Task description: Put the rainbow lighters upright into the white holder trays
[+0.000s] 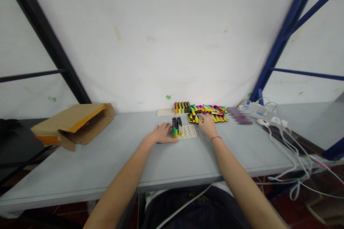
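Note:
Near the middle of the table, a white tray point(190, 132) with round holes holds several upright lighters point(175, 130) with black tops at its left side. My left hand point(162, 134) rests on the table at the tray's left edge, fingers spread around that corner. My right hand point(206, 123) reaches to a pile of colourful lighters point(221, 118) behind and right of the tray; its fingers are bent at the pile, and what they hold, if anything, is too small to tell. Behind the tray stands a block of upright lighters point(182, 107) beside another white tray point(165, 112).
An open cardboard box point(72, 121) lies at the table's left. At the right are a power strip point(255, 109), a white mouse-like object point(263, 122) and tangled white cables point(290, 143). A pixelated patch lies beside the pile. Behind the table point(185, 161) rises a white wall.

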`<state>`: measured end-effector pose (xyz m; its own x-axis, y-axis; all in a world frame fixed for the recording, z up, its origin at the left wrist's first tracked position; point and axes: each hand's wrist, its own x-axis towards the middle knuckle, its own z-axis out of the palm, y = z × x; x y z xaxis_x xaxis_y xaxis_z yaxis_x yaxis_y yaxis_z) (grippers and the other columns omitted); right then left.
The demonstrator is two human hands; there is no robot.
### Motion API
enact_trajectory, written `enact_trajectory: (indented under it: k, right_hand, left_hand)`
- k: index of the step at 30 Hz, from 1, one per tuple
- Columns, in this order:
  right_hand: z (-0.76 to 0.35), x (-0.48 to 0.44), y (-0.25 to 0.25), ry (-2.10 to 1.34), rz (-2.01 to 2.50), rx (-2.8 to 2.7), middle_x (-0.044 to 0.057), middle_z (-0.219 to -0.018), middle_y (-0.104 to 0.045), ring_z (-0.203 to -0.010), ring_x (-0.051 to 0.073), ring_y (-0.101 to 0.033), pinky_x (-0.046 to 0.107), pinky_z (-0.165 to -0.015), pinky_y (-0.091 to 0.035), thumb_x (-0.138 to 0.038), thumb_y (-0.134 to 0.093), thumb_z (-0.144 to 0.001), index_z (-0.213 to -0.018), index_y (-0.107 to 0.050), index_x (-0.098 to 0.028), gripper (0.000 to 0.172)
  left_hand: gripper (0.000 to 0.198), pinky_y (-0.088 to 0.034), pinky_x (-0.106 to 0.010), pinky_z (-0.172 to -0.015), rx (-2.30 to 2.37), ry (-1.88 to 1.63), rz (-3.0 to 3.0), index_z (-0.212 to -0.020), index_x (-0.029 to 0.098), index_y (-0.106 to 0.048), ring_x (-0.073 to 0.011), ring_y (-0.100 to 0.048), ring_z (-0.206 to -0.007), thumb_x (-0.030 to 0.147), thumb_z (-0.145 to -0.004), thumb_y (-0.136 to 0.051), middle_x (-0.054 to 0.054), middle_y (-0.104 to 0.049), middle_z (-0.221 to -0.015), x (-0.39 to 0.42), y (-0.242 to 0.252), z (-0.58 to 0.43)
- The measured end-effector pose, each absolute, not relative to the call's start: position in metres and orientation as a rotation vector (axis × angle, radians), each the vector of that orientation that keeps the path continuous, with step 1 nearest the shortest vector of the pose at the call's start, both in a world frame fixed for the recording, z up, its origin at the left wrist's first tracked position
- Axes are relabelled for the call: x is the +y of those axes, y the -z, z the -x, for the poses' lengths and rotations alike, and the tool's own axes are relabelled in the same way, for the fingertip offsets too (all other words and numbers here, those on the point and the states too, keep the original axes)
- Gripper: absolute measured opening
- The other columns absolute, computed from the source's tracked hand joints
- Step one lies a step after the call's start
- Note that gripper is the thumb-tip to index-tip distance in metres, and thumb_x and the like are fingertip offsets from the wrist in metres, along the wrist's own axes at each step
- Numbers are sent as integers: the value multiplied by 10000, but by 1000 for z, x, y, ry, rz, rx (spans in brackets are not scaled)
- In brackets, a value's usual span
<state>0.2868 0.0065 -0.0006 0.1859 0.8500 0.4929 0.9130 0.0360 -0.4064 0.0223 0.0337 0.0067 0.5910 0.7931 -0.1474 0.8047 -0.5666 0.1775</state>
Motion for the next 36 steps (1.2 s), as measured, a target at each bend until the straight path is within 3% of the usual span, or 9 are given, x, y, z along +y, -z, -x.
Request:
enact_trajectory:
  k: [6, 12, 20, 28, 33, 36]
  right_hand:
    - [-288, 6, 6, 110, 1946, -1723, 170, -1018, -654, -1047, 283, -554, 378, -943, -386, -342, -554, -878, -1078, -750, -182, 323]
    - [-283, 2, 2, -7, 1999, -1645, 145, -896, -662, -797, 231, -619, 329, -726, -460, -421, -609, -836, -746, -731, -167, 296]
    - [-278, -4, -3, -92, 2151, -1624, 183, -932, -672, -833, 292, -645, 346, -672, -444, -268, -582, -785, -831, -679, -155, 155]
    - [-283, 8, -1, -218, 1646, -1437, 30, -724, -586, -669, 201, -541, 302, -635, -409, -323, -456, -836, -884, -537, -202, 154]
    - [-274, 5, -6, -434, 1379, -1431, -1, -626, -507, -637, 170, -504, 282, -607, -384, -547, -413, -869, -645, -455, -223, 396]
    - [-269, 3, -10, -653, 1378, -1325, -10, -509, -418, -513, 146, -429, 281, -524, -345, -627, -347, -872, -551, -389, -234, 509]
  left_hand:
    - [1009, -129, -575, -1150, 1307, 67, -2605, -1456, 215, -312, -358, -219, -1433, 847, -688, -477, -178, -261, -1547, 36, -4, -21]
    - [1023, -135, -575, -1151, 1313, 87, -2610, -1467, 206, -302, -368, -210, -1435, 848, -690, -474, -176, -259, -1549, 36, -5, -21]
    - [1023, -121, -601, -1147, 1316, 95, -2605, -1470, 191, -299, -376, -194, -1439, 839, -698, -475, -187, -237, -1554, 35, -6, -22]
    - [999, -133, -580, -1149, 1327, 90, -2600, -1460, 221, -304, -356, -202, -1441, 834, -694, -489, -174, -243, -1555, 34, -7, -23]
    - [1029, -138, -576, -1148, 1319, 92, -2607, -1472, 204, -295, -370, -198, -1440, 848, -689, -478, -180, -239, -1557, 35, -6, -22]
    - [1034, -130, -586, -1146, 1321, 89, -2600, -1476, 218, -284, -375, -187, -1442, 854, -683, -475, -176, -228, -1563, 36, -5, -22]
